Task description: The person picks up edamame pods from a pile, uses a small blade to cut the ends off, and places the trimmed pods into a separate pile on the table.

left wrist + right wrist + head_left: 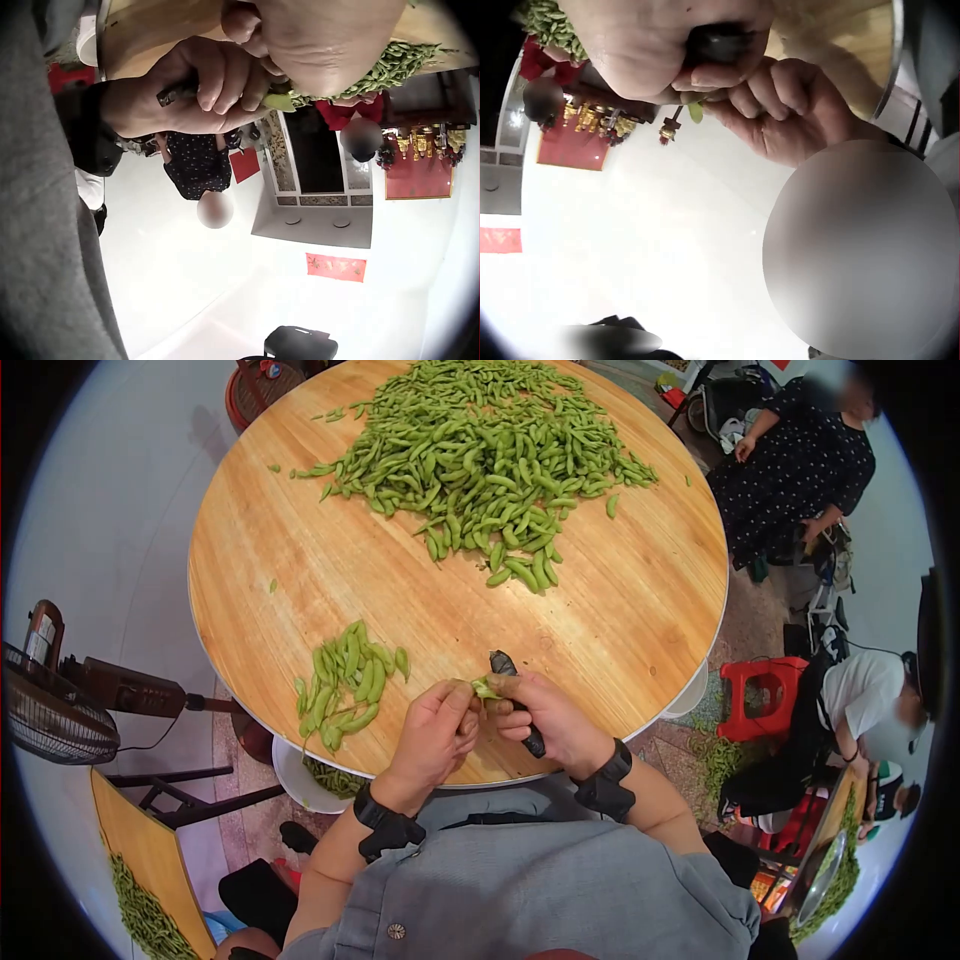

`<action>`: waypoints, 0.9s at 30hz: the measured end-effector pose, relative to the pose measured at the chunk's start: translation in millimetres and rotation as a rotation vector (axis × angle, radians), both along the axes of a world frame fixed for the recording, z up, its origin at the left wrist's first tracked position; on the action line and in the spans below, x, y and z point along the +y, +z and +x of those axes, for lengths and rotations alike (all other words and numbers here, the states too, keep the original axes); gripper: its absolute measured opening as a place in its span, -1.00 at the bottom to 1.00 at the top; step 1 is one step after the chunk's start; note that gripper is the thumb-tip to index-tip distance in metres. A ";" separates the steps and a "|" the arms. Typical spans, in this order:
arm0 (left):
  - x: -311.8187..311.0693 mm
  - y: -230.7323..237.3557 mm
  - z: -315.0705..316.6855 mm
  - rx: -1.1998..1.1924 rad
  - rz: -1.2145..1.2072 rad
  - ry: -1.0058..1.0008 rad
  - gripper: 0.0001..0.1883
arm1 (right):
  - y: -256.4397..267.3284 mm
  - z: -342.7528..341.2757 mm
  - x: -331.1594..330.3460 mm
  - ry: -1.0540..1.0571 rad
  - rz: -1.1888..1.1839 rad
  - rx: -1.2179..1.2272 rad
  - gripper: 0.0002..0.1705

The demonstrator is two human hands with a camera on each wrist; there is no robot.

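Observation:
Near the table's front edge both hands meet at a green pod (484,688). The left hand (437,728) pinches its left end between thumb and forefinger, other fingers curled. The right hand (545,718) pinches the other end and has its fingers curled round a black-handled tool (503,662), whose working end cannot be made out. In the left wrist view the pod (279,102) shows at the right hand's (202,86) fingertips. A small pile of pods (345,678) lies left of the hands on the wooden table (270,580). A large heap (490,450) covers the far side.
Below the table's front-left edge stands a white bucket (290,775) with green pieces; another pale container (688,695) is at the right edge. A fan (60,700) stands left. To the right are a red stool (757,698) and seated people, one in a dotted dress (790,465).

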State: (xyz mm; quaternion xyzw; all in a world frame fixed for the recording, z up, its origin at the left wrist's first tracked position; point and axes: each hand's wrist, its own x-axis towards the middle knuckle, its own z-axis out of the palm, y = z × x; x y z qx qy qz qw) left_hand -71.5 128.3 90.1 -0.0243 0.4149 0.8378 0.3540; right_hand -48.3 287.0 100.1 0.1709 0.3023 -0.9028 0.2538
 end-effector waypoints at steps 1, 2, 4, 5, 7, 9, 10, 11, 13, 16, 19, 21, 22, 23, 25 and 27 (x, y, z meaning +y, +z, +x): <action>-1.8 -1.0 -0.5 -0.005 0.002 0.007 -0.75 | -1.3 -1.4 -0.1 0.007 0.002 -0.005 -0.90; -3.6 -2.1 -0.5 -0.007 -0.031 0.007 -0.76 | -3.6 -2.4 0.2 -0.025 -0.014 -0.036 -0.90; -6.4 -3.0 -2.3 -0.012 -0.063 0.009 -0.78 | -3.4 -5.3 0.2 -0.055 -0.029 -0.072 -0.90; -7.6 -2.0 -4.1 -0.035 -0.069 0.012 -0.81 | 0.0 -7.4 0.1 -0.097 0.053 -0.041 -0.91; -11.3 2.8 -5.6 -0.054 -0.075 0.011 -0.83 | 1.8 -12.2 -3.5 -0.159 0.252 0.062 -0.89; -15.0 10.0 -4.4 -0.107 -0.038 0.044 -0.85 | 3.9 -25.2 -12.9 -0.138 0.476 0.170 -0.86; -18.6 9.8 -3.5 -0.102 -0.038 0.032 -0.85 | 4.9 -31.7 -17.9 -0.109 0.700 0.272 -0.82; -24.8 9.0 -1.9 -0.109 0.038 -0.007 -0.83 | -1.6 -38.1 -24.0 -0.122 0.700 0.273 -0.82; -34.0 6.5 -0.4 -0.114 0.115 -0.048 -0.82 | -14.4 -52.8 -32.5 -0.054 1.076 0.872 -0.67; -40.2 -0.3 -0.3 -0.170 0.281 -0.040 -0.78 | 0.8 -69.2 -12.6 0.016 1.559 0.824 -0.58; -39.6 -1.0 1.5 -0.175 0.249 -0.039 -0.75 | -14.2 -92.0 14.6 -0.128 1.866 0.787 -0.71; -34.5 1.6 1.4 -0.207 0.219 -0.079 -0.76 | -20.7 -98.4 27.3 -0.154 2.090 0.805 -0.74; -32.0 4.7 1.5 -0.204 0.221 -0.077 -0.76 | -24.4 -99.8 30.9 -0.192 2.111 0.833 -0.77; -29.1 9.1 1.4 -0.168 0.150 -0.094 -0.76 | -27.0 -100.4 34.6 -0.229 2.132 0.862 -0.79; -23.6 11.1 1.1 -0.132 0.079 -0.106 -0.76 | -20.9 -88.3 34.0 -0.267 2.140 0.932 -0.81; -18.2 8.6 -0.1 -0.123 0.032 -0.048 -0.76 | -9.4 -68.0 27.5 -0.301 2.145 1.005 -0.82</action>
